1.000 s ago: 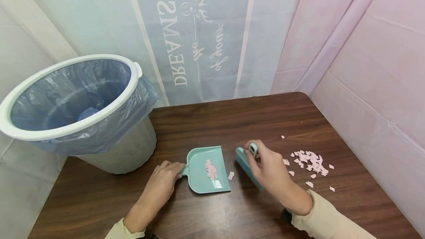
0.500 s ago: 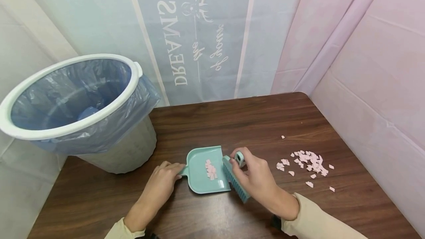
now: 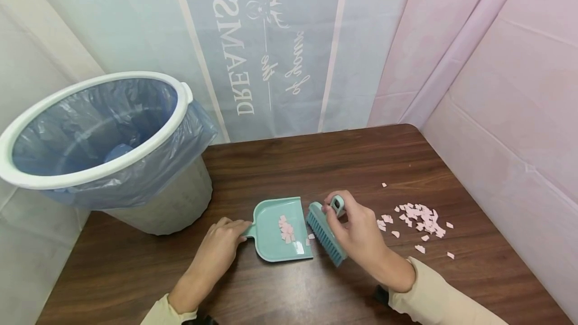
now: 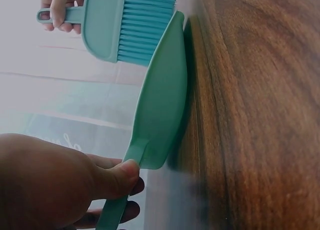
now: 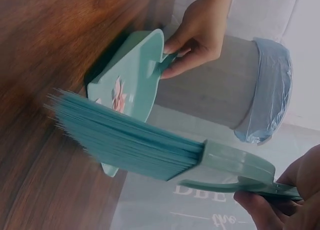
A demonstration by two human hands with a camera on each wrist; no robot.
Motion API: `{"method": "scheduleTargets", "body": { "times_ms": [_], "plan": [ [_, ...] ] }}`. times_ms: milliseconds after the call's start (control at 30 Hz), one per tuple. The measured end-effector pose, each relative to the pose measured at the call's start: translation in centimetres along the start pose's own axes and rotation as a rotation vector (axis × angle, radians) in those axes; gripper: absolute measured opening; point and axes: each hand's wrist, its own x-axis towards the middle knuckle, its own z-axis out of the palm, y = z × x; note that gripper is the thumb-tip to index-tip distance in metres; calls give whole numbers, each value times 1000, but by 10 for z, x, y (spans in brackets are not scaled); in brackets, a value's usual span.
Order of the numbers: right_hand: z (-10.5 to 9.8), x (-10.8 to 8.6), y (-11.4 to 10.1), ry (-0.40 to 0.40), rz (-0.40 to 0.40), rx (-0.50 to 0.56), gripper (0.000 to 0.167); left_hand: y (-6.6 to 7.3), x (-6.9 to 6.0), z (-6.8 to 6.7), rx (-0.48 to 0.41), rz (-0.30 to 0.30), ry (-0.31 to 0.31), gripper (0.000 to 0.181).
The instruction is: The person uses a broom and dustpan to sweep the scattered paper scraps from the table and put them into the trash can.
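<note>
A mint-green dustpan [image 3: 268, 245] lies on the wooden table, its wide lip facing right. My left hand [image 3: 220, 245] pinches its short handle between thumb and fingers, clearly seen in the left wrist view. Pink paper scraps [image 3: 286, 229] sit in the pan, and a few more are at its lip. My right hand [image 3: 361, 229] grips the handle of a matching hand brush [image 3: 326, 234], just right of the lip. In the right wrist view its teal bristles [image 5: 125, 135] point down toward the table. The handle stands upright in that hand.
A bin [image 3: 180, 194] with a white rim and blue liner bag [image 3: 140, 99] stands at the left. A pile of pink scraps [image 3: 422, 218] lies on the right of the table [image 3: 289, 169], with stray bits around it. Fabric walls rise behind and at the sides.
The brush went left to the dustpan's lip, then came slightly back right. The loose scraps beside the lip have shifted left onto its edge. My left hand and the dustpan stay put.
</note>
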Motion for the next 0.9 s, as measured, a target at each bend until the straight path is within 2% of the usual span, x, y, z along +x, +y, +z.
{"method": "scheduleTargets", "body": {
  "times_ms": [233,433,600,767,900],
  "plan": [
    [0,-4,-2,-37,15,-85,28,1,0,-1,3,-7,-8,35],
    [0,-4,-6,-50,18,-89,28,2,0,-7,5,-8,0,34],
    [4,-7,-6,-46,16,-41,29,1,-1,-9,-2,-7,-6,34],
    [9,-7,-6,-52,8,53,27,-1,-1,-7,-8,-9,-9,34],
    [9,-7,-5,-19,27,108,25,-2,-1,-6,-16,-7,-2,34]
  ]
}}
